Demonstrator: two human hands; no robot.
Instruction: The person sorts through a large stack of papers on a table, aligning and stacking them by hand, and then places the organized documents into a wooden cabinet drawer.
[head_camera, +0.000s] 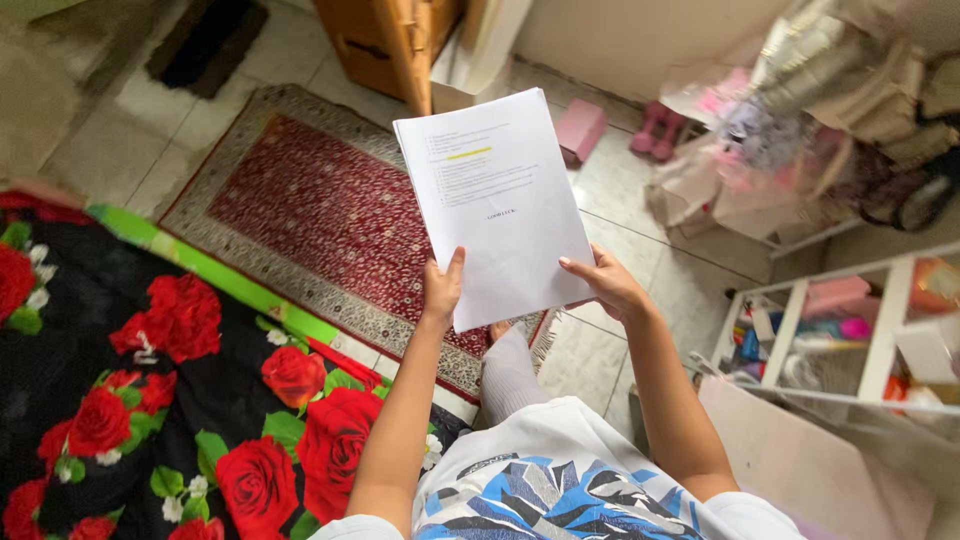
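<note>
I hold a stack of white printed paper (495, 205) up in front of me with both hands. My left hand (441, 290) grips its lower left edge, thumb on top of the page. My right hand (607, 283) grips the lower right edge, thumb across the front. The top sheet has lines of text with one yellow highlighted line. My knee in a grey trouser leg (508, 372) shows below the paper, above my white shirt with a blue and black print.
A black bedspread with red roses (150, 400) lies at left. A red patterned rug (310, 210) covers the tiled floor. A wooden cabinet (390, 40) stands ahead. A white shelf rack (850, 330) and piled clutter (800, 120) fill the right side.
</note>
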